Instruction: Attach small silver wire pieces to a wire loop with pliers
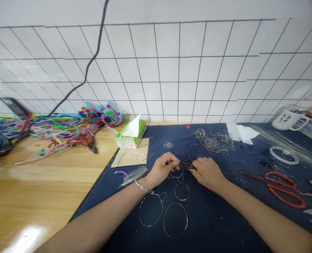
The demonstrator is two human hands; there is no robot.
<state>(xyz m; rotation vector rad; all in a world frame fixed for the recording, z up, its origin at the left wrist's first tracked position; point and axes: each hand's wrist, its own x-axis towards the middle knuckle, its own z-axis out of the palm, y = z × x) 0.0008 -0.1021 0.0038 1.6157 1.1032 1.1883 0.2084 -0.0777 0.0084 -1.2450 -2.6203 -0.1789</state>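
Observation:
My right hand (205, 170) is wrapped round a pair of pliers (187, 165) with dark jaws and a bit of yellow on the handle. The jaws point left, to the fingertips of my left hand (167, 165), which pinch a thin wire at the jaw tips. A thin wire arc (189, 151) rises just above the pliers. Right below my hands lies a wire shape with small loops (176, 175). Nearer me on the dark blue cloth lie a small wire ring with pink beads (181, 192) and two larger beaded wire rings, one left (151, 211), one right (175, 220).
A bundle of straight wires (135, 175) lies beside my left wrist. Tangled wire (214, 140) sits beyond my right hand. Orange-handled scissors (285, 188), a roll of tape (284, 155) and a white mug (287, 118) are at right. A tissue pack (131, 135) and colourful pipe cleaners (58, 131) are at left.

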